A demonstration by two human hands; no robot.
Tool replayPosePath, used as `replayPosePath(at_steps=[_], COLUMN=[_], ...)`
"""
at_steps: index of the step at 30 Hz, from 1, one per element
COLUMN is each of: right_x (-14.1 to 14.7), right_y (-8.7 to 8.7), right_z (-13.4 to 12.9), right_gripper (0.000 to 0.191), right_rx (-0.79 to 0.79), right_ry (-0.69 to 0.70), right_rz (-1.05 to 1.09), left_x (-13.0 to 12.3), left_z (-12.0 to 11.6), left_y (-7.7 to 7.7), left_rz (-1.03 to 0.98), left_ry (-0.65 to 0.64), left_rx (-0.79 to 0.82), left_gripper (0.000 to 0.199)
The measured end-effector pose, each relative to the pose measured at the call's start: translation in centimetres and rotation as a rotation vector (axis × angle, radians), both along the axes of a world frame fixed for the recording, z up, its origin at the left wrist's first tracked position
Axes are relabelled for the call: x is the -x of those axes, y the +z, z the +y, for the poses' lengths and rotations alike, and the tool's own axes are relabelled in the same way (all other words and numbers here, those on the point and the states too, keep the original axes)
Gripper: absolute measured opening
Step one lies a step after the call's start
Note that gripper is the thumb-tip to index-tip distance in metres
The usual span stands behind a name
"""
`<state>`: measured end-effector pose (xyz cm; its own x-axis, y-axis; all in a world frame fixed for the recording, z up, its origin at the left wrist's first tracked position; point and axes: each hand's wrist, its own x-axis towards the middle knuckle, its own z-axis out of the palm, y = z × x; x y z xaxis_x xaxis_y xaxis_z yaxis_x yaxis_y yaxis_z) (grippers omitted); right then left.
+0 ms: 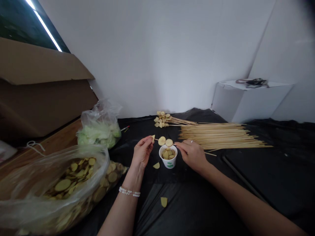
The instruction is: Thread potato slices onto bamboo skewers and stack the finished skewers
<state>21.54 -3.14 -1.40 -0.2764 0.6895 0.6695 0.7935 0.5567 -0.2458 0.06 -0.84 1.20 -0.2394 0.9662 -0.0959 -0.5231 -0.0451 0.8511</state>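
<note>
My right hand point(193, 154) is closed round a wooden skewer that carries two round potato slices point(165, 141). At the skewer's left tip, my left hand point(143, 151) pinches another potato slice point(153, 138); whether the tip has pierced it is too small to tell. Just below the skewer stands a white paper cup point(169, 163) with a green print, holding cut potato pieces point(168, 153). One loose potato piece point(156, 165) lies left of the cup, and a second cut piece point(164, 202) lies nearer to me on the black sheet.
A large clear bag of potato slices point(62, 185) sits at left, with a bag of pale green vegetable point(100, 131) behind it. Bare skewers point(221, 136) lie at right; filled skewers point(161, 119) lie at the back. A cardboard box point(44, 98) and white box point(253, 101) flank the black sheet.
</note>
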Motion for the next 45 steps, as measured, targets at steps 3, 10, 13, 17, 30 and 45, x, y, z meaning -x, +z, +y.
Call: replayPosePath(at_steps=[3, 10, 13, 17, 30, 45], right_x=[0.1, 0.0, 0.1, 0.1, 0.2, 0.1], right_y=[-0.1, -0.4, -0.4, -0.4, 0.1, 0.5], right_z=[0.0, 0.2, 0.2, 0.2, -0.1, -0.4], right_gripper=[0.022, 0.023, 0.023, 0.024, 0.025, 0.024], right_rx=[-0.006, -0.024, -0.023, -0.012, -0.063, -0.029], right_ry=[-0.002, 0.002, -0.001, -0.008, 0.045, -0.014], right_rz=[0.007, 0.013, 0.048, 0.053, 0.001, -0.093], left_x=[-0.1, -0.7, -0.8, -1.0, -1.3, -1.0], left_z=[-0.1, -0.5, -0.3, -0.1, -0.3, -0.2], left_y=[0.1, -0.1, -0.2, -0.4, -0.1, -0.2], left_rz=[0.054, 0.124, 0.033, -0.058, -0.064, -0.020], left_ry=[0.004, 0.007, -0.035, -0.087, -0.049, 0.008], left_rx=[-0.005, -0.043, 0.002, 0.079, 0.028, 0.022], left_gripper=[0.027, 0.031, 0.029, 0.015, 0.015, 0.019])
